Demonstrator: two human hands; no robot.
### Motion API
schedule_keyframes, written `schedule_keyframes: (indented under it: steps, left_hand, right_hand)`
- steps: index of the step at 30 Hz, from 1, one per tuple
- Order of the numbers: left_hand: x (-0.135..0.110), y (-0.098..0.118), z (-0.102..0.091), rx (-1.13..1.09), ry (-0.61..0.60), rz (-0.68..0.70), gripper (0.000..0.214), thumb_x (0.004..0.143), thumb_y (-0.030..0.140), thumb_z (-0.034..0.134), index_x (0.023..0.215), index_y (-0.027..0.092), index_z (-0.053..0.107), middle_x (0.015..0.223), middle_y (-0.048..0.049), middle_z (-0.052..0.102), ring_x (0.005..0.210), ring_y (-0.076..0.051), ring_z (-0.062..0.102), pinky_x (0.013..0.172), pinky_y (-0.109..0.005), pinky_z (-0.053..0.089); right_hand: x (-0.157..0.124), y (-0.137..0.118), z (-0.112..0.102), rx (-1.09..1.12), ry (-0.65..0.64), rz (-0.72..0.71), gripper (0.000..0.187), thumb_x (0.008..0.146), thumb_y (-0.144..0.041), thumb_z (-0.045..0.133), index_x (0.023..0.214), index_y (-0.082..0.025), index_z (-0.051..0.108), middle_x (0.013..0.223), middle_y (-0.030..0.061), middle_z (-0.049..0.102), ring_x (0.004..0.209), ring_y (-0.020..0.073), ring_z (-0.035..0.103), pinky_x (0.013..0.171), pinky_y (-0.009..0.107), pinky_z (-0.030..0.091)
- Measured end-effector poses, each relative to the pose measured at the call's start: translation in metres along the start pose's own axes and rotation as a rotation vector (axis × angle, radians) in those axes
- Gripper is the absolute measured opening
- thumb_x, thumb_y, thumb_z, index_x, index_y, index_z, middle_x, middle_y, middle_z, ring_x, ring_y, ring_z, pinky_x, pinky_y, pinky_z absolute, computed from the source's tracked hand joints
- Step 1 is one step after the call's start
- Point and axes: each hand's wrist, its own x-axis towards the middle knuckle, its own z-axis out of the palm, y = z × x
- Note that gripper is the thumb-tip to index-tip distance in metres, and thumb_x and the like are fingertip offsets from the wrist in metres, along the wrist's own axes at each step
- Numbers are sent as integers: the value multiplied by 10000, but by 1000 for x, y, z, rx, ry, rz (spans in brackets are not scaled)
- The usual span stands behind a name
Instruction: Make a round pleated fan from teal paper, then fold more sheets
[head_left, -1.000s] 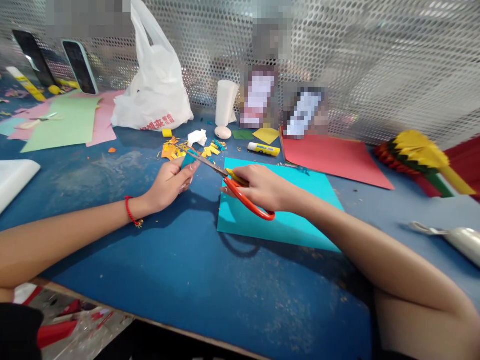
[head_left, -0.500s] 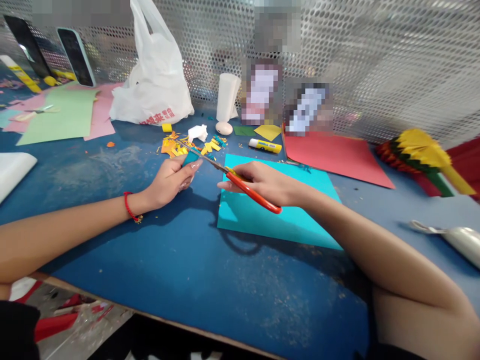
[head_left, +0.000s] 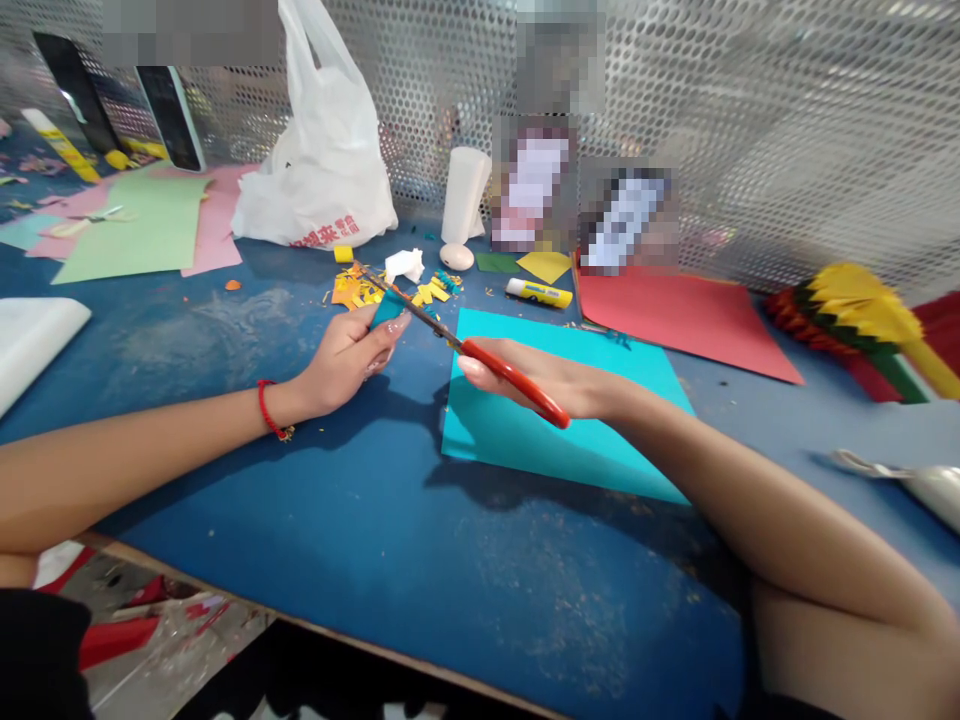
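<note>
"what's shifted?"
"orange-handled scissors have closed up, steel blades slanting past the left hand."
"and the grip?"
"right hand is wrapped narrow round the handles; left pinches a small teal paper scrap under the blades, just beside a matte turquoise card, on a scuffed blue table near yellow-orange paper snippets."

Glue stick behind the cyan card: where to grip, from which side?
Grip the glue stick around its barrel at mid-length, coming from above. It lies on its side on the blue tabletop, so the round top is exposed, while the cyan card sits close in front.
</note>
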Motion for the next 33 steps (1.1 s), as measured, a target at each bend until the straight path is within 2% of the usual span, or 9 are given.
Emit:
schedule_keyframes:
  steps: [3, 6, 11, 13, 24, 29, 33]
  left_hand:
    - [0, 0, 0, 8, 10, 1, 585, 927, 618, 741, 608, 213, 466, 452, 70, 405, 423, -72, 365, 423, -255, 265]
    - [1, -1, -1, 14, 20, 4, 586, 929, 619, 735, 603, 216, 462, 446, 69, 395, 415, -72, 360, 418, -254, 266]
    - [1, -1, 0, 31, 71, -10, 587, 878, 617, 775, 602, 222, 441, 446, 75, 391, 395, -76, 349, 402, -243, 258]
    - [1, 0, 0, 42, 91, -15, 578, 868, 613, 779, 611, 225, 435, 451, 75, 398, 393, -78, 351, 402, -237, 262]
    - [1, 2, 1, 86, 159, 30, 552, 886, 613, 740, 614, 239, 440, 447, 62, 391, 403, -106, 353, 414, -258, 266]
    - [-3, 4, 0, 210, 191, 93, 542, 915, 624, 701, 616, 234, 469, 461, 47, 431, 420, -112, 349, 442, -277, 275]
    - [-5, 4, -1, 252, 207, 140, 521, 952, 569, 672, 608, 228, 481, 481, 41, 450, 439, -113, 363, 469, -278, 292]
  right_hand:
    - [-2, -3, -4, -27, -38, -64, 721, 880, -958, 276, 811, -246, 364, 816, -9, 410, 728, 152, 364, 655, 335, 370]
    - [-6, -7, -8, -28, -41, -59, 733, 874, -961, 271, 880, -242, 411, 891, 22, 499, 790, 177, 448, 724, 356, 425]
    - [-6, -8, -3, -257, 110, 151, 705, 842, -951, 412, 884, -247, 406, 775, 1, 550, 667, 174, 464, 630, 323, 348]
    - [-5, -7, 1, -341, 150, 192, 686, 851, -932, 440, 883, -248, 410, 760, 9, 576, 656, 184, 486, 628, 317, 331]
    - [-5, -8, 1, -453, 200, 180, 700, 838, -958, 411, 857, -259, 387, 730, 20, 594, 623, 189, 459, 609, 307, 290]
    - [-6, -11, 1, -442, 207, 188, 704, 813, -953, 489, 887, -256, 432, 718, 15, 597, 622, 197, 470, 604, 306, 277]
    - [-6, -13, 1, -402, 198, 177, 688, 813, -932, 529, 900, -254, 453, 709, 3, 581, 629, 197, 482, 610, 302, 266]
